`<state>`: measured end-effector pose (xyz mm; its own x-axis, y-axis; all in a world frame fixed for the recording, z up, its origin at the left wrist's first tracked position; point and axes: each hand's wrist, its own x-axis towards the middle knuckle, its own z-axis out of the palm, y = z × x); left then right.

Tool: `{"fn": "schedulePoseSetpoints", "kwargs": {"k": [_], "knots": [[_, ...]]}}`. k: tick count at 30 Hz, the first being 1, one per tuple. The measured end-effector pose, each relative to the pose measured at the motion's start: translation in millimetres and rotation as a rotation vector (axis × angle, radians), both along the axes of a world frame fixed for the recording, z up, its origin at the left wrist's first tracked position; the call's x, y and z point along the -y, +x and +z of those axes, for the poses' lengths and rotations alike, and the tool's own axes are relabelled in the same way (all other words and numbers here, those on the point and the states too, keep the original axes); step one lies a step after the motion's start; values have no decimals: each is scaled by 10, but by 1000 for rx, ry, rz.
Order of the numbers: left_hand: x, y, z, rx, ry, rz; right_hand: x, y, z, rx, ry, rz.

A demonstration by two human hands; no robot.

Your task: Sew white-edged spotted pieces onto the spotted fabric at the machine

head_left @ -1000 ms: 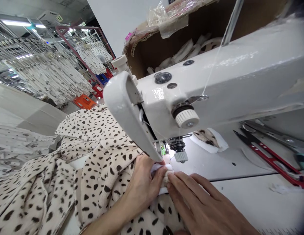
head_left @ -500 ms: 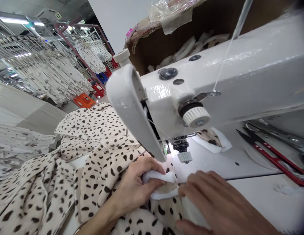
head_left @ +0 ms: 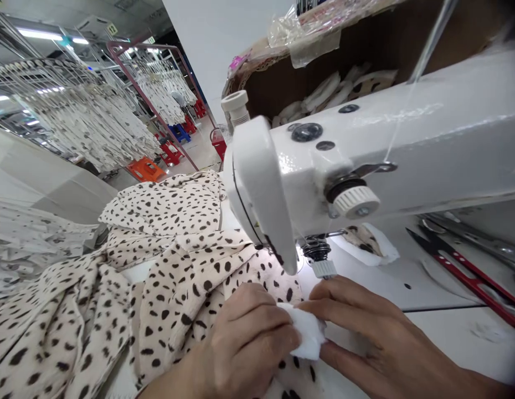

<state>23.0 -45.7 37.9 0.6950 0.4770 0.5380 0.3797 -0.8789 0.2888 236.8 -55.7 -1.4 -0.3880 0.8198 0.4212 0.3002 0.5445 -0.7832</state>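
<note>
Below the head of a white sewing machine (head_left: 257,177), my left hand (head_left: 251,338) is closed round a small white padded piece (head_left: 308,332). The fingers of my right hand (head_left: 365,327) are spread at the right side of that piece, with thumb and fingertips touching its edge. Beneath both hands lies spotted cream fabric (head_left: 191,266), which spreads over the table to the left. The needle area is partly hidden behind the machine head. Another spotted piece with a white border (head_left: 367,244) rests behind the needle.
Red-handled scissors (head_left: 469,271) and metal tools lie at the right. A cardboard box (head_left: 257,83) holding padded pieces stands behind the machine. Racks of hanging garments (head_left: 95,116) and an orange stool (head_left: 146,168) are at the back left.
My left hand has turned over the white piece, which now shows its plain white side. My right hand's fingers have spread and reached its edge. The view has shifted slightly.
</note>
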Motion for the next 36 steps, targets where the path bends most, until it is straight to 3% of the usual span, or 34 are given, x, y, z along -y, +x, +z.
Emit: {"fn": "schedulePoseSetpoints", "kwargs": {"k": [3,11,17,21,24,28,36], "knots": [[-8,30,-41,93,-122,23,-3,-11,-28,-8,62,21],[-13,67,-98,207,-328,138,-31,-32,-11,-20,37,53],[-34,52,-106,318,-700,184,-21,-53,-15,89,18,12],[-58,23,-43,207,-943,340,70,-90,-56,222,84,-42],[-50,-5,32,56,-1053,310,134,-106,-96,270,198,-62],[-22,-32,95,-40,-1096,258,151,-97,-110,276,273,-78],[-80,-41,83,-85,-942,352,289,-95,-139,455,503,-141]]}}
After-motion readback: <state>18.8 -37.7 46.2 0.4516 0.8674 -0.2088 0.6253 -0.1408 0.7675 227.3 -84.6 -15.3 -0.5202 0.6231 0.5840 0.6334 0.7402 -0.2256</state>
